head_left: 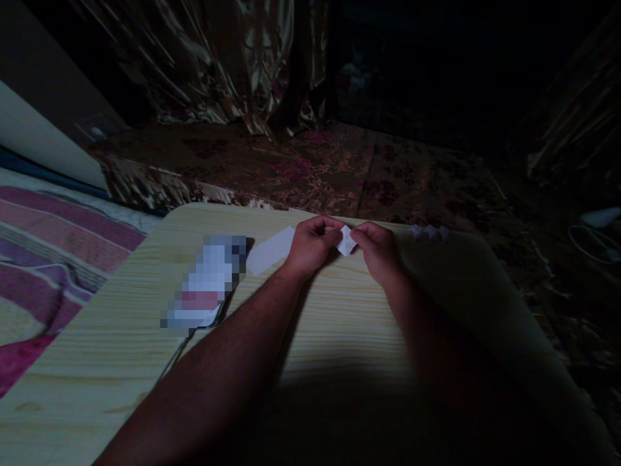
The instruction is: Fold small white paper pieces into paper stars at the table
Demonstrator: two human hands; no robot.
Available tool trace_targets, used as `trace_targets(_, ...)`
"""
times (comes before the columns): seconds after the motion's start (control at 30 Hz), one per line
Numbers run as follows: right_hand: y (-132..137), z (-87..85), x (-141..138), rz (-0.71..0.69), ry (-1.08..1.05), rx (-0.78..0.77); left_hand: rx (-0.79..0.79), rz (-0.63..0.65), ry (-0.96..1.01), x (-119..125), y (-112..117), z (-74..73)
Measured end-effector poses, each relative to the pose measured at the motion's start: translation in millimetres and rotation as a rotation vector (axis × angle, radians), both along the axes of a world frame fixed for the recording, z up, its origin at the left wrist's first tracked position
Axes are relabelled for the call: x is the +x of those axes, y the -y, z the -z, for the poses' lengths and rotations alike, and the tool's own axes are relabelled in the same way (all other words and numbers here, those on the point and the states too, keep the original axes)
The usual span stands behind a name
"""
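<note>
My left hand [310,247] and my right hand [377,252] meet near the far edge of a pale wooden table [121,349]. Both pinch a small folded piece of white paper [346,241] between thumbs and fingertips, just above the tabletop. A flat white paper strip [270,251] lies on the table just left of my left hand. A few small folded paper pieces [429,233] sit in a row at the far edge, to the right of my right hand.
A blurred-out object [208,285] lies on the table's left half, with a dark cable beside it. A striped red blanket [43,259] is at the left. Patterned dark carpet [320,168] and a shiny curtain [208,58] lie beyond the table. The room is dim.
</note>
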State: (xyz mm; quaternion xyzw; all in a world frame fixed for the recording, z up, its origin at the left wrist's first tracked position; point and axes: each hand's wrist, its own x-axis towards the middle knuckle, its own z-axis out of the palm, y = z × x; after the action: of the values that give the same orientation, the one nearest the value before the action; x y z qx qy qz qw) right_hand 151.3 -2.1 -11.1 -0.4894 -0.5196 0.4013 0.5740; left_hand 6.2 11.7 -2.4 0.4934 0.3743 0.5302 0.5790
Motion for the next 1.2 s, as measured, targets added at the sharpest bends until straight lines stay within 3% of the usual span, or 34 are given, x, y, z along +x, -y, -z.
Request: trace_targets(1.2, 4.0, -6.5, -0.5, -0.024, 0.039, -0.051, 0.01, -0.022, 0.004, 3.0, 2.4, -3.3)
